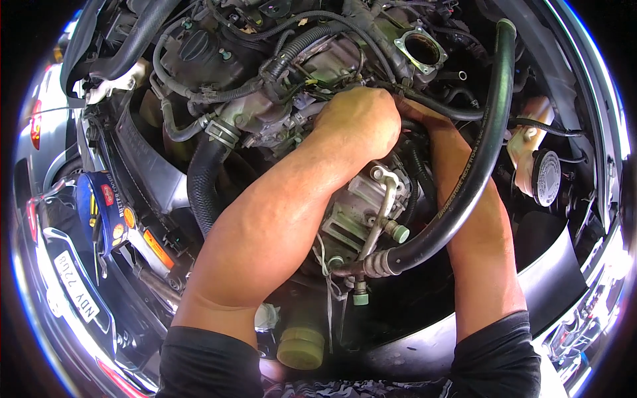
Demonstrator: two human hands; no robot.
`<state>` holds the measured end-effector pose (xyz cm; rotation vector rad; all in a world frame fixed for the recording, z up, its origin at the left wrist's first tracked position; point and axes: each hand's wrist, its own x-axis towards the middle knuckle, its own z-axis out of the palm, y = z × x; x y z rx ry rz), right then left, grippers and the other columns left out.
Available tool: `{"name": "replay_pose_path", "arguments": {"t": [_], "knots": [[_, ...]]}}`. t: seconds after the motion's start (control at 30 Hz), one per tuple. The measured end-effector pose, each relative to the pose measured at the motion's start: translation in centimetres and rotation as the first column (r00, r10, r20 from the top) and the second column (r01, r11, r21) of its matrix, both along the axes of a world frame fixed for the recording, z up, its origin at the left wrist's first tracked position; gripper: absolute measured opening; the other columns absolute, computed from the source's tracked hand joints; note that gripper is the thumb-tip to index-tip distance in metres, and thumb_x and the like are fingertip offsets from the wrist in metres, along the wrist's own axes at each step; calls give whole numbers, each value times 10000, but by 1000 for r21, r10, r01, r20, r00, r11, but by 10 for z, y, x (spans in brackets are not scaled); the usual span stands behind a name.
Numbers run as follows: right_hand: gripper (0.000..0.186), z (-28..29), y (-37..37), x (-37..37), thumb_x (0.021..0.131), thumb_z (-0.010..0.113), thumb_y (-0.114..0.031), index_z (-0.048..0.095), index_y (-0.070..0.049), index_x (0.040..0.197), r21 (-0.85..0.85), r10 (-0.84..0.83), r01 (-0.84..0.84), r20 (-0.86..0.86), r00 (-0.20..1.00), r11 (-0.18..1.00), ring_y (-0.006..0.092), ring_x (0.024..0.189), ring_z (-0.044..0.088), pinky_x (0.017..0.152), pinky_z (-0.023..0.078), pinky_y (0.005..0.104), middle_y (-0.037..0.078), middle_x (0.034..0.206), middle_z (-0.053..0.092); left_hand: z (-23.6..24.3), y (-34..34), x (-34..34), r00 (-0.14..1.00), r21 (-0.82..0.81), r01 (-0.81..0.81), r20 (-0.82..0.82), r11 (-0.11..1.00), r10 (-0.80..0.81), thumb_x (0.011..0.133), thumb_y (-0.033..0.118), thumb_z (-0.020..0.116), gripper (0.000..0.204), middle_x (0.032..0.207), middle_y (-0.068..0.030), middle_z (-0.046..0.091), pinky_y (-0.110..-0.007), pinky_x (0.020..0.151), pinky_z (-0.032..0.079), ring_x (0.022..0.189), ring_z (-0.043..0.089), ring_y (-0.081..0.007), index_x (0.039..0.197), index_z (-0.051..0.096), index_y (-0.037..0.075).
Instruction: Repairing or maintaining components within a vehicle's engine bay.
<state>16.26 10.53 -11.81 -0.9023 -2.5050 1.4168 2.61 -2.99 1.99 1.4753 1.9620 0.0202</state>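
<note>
My left hand (pixel 361 118) reaches deep into the engine bay, its back toward me and its knuckles bent as if closed. Whatever its fingers grip is hidden beneath it. Just right of it, my right hand (pixel 424 114) goes down under a thin black hose (pixel 444 109); its fingers are out of sight. Below both hands sits a silver metal compressor-like unit (pixel 358 207) with metal pipe fittings and green caps (pixel 400 233). A thick black hose (pixel 488 146) arches over my right forearm and joins a metal pipe near the unit.
An open throttle-like metal flange (pixel 421 52) lies beyond my hands. A ribbed radiator hose (pixel 207 179) runs at left. On the front edge rests a blue round tin (pixel 99 205) with tools. Toward the right stands a reservoir with a black cap (pixel 547 178); near me, a yellowish cap (pixel 300 347).
</note>
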Motion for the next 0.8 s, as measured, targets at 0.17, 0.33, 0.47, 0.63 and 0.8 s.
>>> {"name": "replay_pose_path", "arguments": {"t": [0.17,0.33,0.47,0.63,0.8], "knots": [[502,1,-5,3,840,648,-414,569,-96,1221,-73,-8,3,-65,998,997,260,1149,521,1015,383,403,113,1202,600,-3,14,10,1000,-13,-19,-17,1000,19,770,110,587,247,1012,-194,669,-431,799,534,929,664,-330,974,694,21],[436,-9,-4,3,855,644,-352,582,-84,1194,-166,-79,48,-185,980,985,248,1119,542,991,412,392,105,1182,610,-29,3,-3,1000,167,-28,0,986,29,727,103,546,198,860,-269,644,-447,746,518,819,643,-406,796,669,-36],[507,-31,8,-3,864,583,-451,563,-122,1249,113,51,-50,-9,999,992,281,1178,507,1016,374,413,114,1253,575,-77,-29,-27,993,-54,-103,57,993,106,758,118,526,208,969,-268,625,-471,795,479,947,596,-419,881,621,-20],[407,-51,13,-1,866,673,-314,579,-76,1183,-147,-32,27,-32,999,989,219,1068,589,936,472,349,111,1100,638,-130,-43,-34,979,88,-84,190,993,66,779,105,530,265,941,-266,627,-478,791,468,946,583,-433,1011,565,-17],[411,-35,9,-3,841,705,-294,578,-78,1167,102,60,-55,-46,997,993,223,1058,585,920,460,346,120,1097,638,-140,-47,-39,994,202,56,84,978,-74,750,80,554,338,865,-269,628,-495,770,467,873,595,-443,1072,522,-17]]}}
